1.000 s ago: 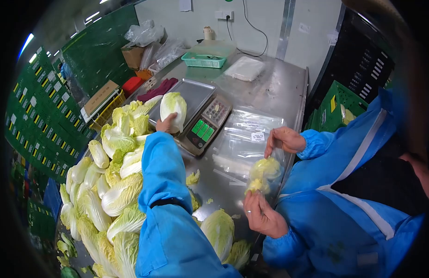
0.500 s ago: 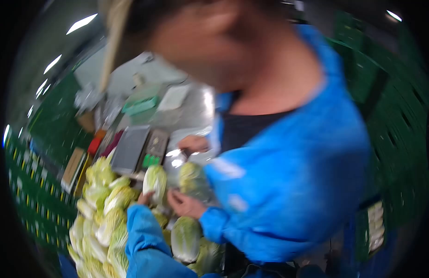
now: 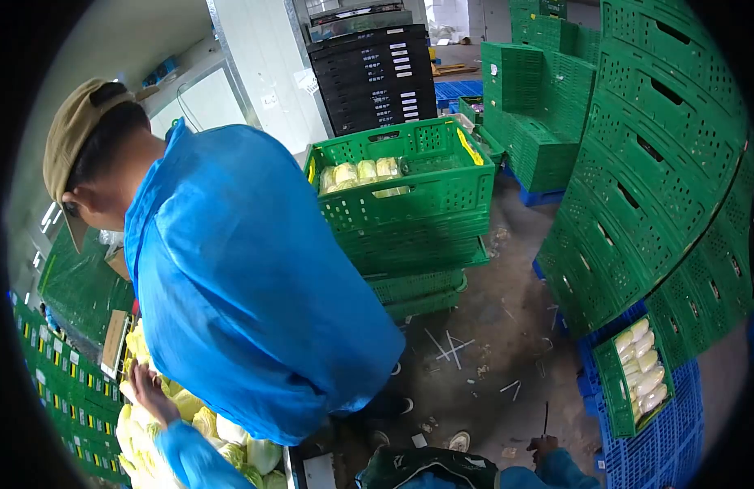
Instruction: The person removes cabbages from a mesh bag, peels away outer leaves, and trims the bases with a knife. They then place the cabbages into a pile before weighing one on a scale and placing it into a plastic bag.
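Observation:
My left hand (image 3: pixel 151 396) is open at the lower left, its fingers stretched out over the pile of napa cabbages (image 3: pixel 136 436). Pale green and yellow heads lie around and under it. At the bottom right, my right hand (image 3: pixel 543 448) is closed around a thin dark tool (image 3: pixel 546 419) that points upward; its exact kind I cannot tell. Close on the left, a person in a blue jacket (image 3: pixel 246 269) and tan cap leans over the cabbages, and their hands are hidden behind their body.
A green crate (image 3: pixel 410 208) with wrapped cabbages tops a stack ahead. Tall green crates (image 3: pixel 638 163) stand at right. A crate of pale cabbages (image 3: pixel 621 383) rests by a blue pallet (image 3: pixel 654 432). Scraps litter the floor (image 3: pixel 475 350). Black crates (image 3: pixel 373 81) rise behind.
My view has swung right, bringing the crates and my right hand into sight. My left hand, earlier on a cabbage beside the other person's hand, has let go and is over the pile.

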Demonstrator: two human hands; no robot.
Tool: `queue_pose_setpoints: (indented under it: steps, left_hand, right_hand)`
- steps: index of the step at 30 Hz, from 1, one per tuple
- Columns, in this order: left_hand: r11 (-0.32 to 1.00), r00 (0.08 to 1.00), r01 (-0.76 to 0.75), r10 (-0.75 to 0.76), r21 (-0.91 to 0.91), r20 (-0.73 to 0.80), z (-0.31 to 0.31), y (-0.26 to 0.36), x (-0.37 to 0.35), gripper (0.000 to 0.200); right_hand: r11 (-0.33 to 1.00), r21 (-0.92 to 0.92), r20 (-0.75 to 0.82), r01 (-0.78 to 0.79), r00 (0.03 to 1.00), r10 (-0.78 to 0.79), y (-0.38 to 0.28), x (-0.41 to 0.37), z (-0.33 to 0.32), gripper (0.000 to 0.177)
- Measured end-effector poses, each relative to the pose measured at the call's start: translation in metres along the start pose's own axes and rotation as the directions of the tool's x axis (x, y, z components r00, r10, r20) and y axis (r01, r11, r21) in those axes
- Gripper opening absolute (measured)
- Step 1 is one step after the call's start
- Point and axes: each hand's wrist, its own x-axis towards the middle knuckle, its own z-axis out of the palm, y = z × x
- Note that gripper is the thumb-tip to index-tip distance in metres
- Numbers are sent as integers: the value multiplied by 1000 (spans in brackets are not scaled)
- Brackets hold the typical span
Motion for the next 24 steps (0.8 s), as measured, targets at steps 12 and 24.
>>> queue_pose_setpoints:
  steps: [12,24]
  left_hand:
    - [637,-254,484,-554,600,793,120,-55,-394,35]
    - [732,-484,386,-358,562,798,232,-152,-417,28]
  right_hand:
    - [377,919,279,-113,863,-422,-247,30,-14,47]
    - [667,737,575,-104,614,-540,-301,107,-62,72]
